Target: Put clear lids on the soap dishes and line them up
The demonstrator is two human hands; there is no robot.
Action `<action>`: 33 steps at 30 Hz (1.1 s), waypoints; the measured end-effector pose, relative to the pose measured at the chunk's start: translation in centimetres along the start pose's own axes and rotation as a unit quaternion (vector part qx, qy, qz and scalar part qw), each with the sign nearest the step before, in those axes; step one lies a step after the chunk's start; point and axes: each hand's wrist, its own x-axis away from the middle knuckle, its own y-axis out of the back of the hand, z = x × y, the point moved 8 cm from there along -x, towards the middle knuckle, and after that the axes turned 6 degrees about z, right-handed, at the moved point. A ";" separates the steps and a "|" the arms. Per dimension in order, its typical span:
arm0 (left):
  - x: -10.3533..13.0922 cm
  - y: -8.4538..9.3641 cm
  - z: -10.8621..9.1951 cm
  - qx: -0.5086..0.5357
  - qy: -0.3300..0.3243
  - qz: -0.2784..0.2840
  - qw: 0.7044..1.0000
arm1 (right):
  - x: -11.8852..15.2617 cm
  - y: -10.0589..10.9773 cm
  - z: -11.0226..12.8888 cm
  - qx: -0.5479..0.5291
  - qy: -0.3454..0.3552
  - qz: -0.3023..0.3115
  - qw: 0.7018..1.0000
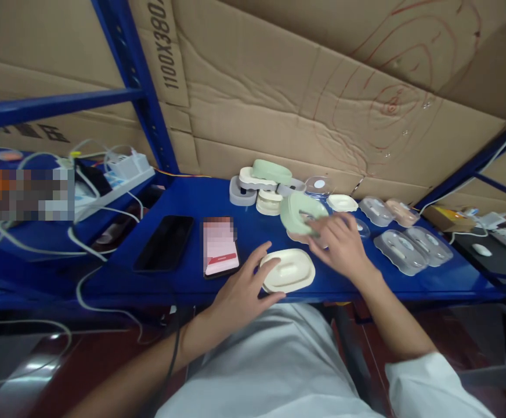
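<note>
Your left hand at cream tray near table edge, fingers spread wide; right hand at green case just beyond, can't tell if fingers grip. Both look like light, stiff plastic, maybe slick, so pinch rims, not smooth middles

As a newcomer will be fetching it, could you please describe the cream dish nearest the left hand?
On the blue table, look right of the lit phone, near the front edge. The shallow cream dish lies by the left hand, unlike the similar cream tray farther back.
</note>
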 end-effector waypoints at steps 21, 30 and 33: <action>-0.4 -0.1 -1.1 -0.056 -0.065 0.016 0.996 | 7.6 -2.7 4.7 -0.192 0.050 0.066 0.978; -0.5 0.0 -1.2 -0.062 -0.060 0.021 0.996 | 11.0 -6.9 -18.4 -0.046 -0.342 0.170 0.923; -0.5 0.0 -1.3 -0.059 -0.065 0.027 0.996 | 10.8 -7.9 -19.8 -0.100 -0.333 0.164 0.923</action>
